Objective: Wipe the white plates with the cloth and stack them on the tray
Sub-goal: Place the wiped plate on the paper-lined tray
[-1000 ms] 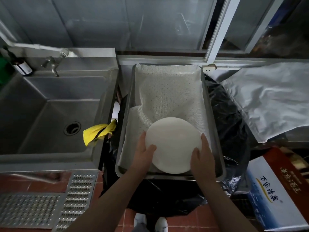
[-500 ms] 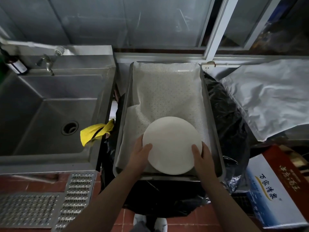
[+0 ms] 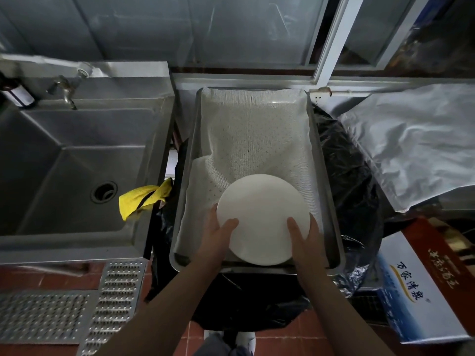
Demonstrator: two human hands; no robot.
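Both hands grip the white plate over the tray's near end: left hand and right hand with thumbs on top, fingers underneath. The round plate faces upward. Since earlier, the thumbs have slid further inward. The yellow cloth lies on the sink rim.

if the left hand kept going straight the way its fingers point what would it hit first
The left hand already holds the white plate by its rim; past that, probably the white perforated liner in the tray, though depth is unclear.

White plate; yellow cloth; dotted white liner.
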